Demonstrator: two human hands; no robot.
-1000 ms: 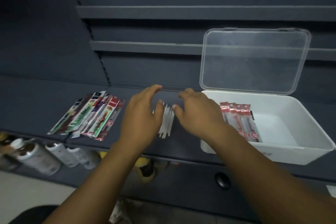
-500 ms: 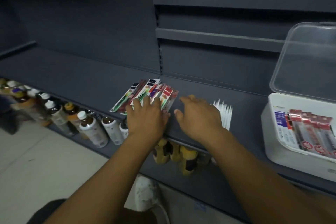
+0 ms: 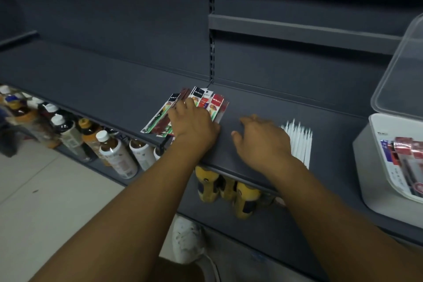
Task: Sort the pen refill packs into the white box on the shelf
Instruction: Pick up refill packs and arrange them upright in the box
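Several colourful pen refill packs (image 3: 217, 104) lie fanned out on the dark shelf (image 3: 114, 96). My left hand (image 3: 194, 125) lies flat on top of them, fingers spread over the packs. My right hand (image 3: 263, 139) hovers just right of the fan with loosely bent fingers and holds nothing. A bundle of white refills (image 3: 299, 144) lies on the shelf behind my right wrist. The white box (image 3: 370, 167) stands at the far right edge, its clear lid (image 3: 402, 75) raised, with several red packs (image 3: 407, 151) inside.
Bottles (image 3: 114, 153) with white caps stand in a row on the lower shelf at left, and yellow bottles (image 3: 242, 197) sit below the shelf edge under my hands. A white shoe (image 3: 187, 240) shows on the pale floor. Upper shelf rails (image 3: 297, 30) run along the back.
My view swung left, so the box slid to the right edge. Both hands left the white refill bundle and moved left; my left hand came down on the colourful packs.
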